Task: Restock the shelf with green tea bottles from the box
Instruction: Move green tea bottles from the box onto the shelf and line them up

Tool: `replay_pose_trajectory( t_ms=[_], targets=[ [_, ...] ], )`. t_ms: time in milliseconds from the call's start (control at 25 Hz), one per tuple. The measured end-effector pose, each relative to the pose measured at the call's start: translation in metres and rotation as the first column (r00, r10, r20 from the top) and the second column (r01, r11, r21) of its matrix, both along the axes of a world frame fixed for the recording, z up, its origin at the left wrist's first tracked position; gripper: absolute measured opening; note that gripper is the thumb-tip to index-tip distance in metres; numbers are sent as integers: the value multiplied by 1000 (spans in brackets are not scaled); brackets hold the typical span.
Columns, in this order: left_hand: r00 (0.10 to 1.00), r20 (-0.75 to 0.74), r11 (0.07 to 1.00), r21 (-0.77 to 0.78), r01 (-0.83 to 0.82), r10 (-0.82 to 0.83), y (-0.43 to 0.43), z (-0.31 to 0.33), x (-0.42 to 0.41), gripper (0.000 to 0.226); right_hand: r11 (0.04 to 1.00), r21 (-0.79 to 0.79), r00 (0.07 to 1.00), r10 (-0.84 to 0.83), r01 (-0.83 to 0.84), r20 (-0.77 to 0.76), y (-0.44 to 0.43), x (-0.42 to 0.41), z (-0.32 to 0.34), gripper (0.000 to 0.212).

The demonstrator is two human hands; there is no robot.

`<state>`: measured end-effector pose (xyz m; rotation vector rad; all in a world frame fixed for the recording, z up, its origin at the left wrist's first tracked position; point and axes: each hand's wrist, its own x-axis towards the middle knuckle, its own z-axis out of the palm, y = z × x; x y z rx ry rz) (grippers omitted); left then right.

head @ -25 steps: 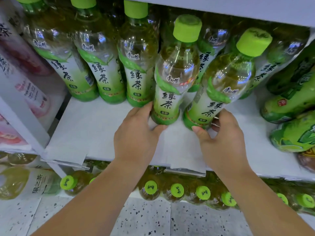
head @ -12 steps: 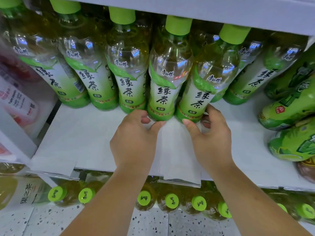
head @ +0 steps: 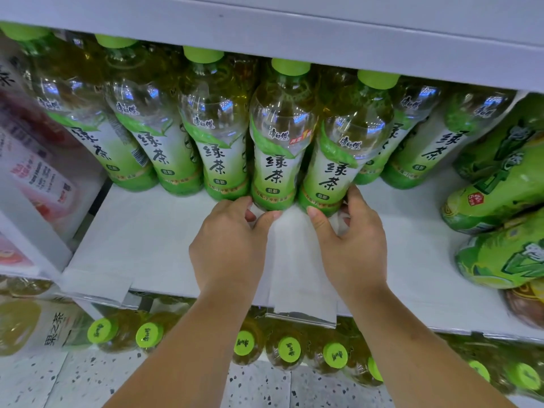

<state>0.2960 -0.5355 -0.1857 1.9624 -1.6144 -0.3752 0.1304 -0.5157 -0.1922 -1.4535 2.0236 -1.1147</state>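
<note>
Noted left hand [head: 229, 245] pinching base of one green tea bottle [head: 275, 160], right hand [head: 350, 245] gripping the neighbouring bottle [head: 338, 169], both upright in the front row on the shelf [head: 147, 237]; could topple either by pushing low against packed rear bottles [head: 412, 134].

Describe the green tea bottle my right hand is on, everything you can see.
The green tea bottle is clear plastic with a light green screw cap, yellowish tea inside and a white-and-green label bearing black Chinese characters. It stands nearly upright on the white shelf, in the front row. The right hand grips its base, thumb in front, fingers round the right side. Its left side sits close against the neighbouring bottle, whose base the left hand holds.
</note>
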Motion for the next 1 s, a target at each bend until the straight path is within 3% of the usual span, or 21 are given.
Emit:
replay_pose_trajectory(
  t_ms=[400, 600, 720, 880, 1000],
  targets=[
    [999, 29, 999, -12, 46, -46, 0, -2, 1, 33, 998, 58, 999, 3, -5, 35, -4, -5, -4, 65],
    [991, 30, 991, 29, 128, -129, 3, -5, 5, 48, 993, 95, 992, 55, -66, 111, -5, -7, 6, 63],
    [970, -125, 974, 72, 217, -207, 8, 0, 12, 56, 987, 146, 956, 27, -72, 291, 0, -3, 20, 51],
    [869, -418, 920, 161, 357, -264, 27, 14, 29, 67, 969, 243, 845, -164, 42, 509, 32, 3, 33, 42],
    [794, -541, 871, 207, 446, -279, 44, 29, 45, 57, 948, 313, 778, -244, 64, 579, 67, 15, 47, 31]
  ],
)
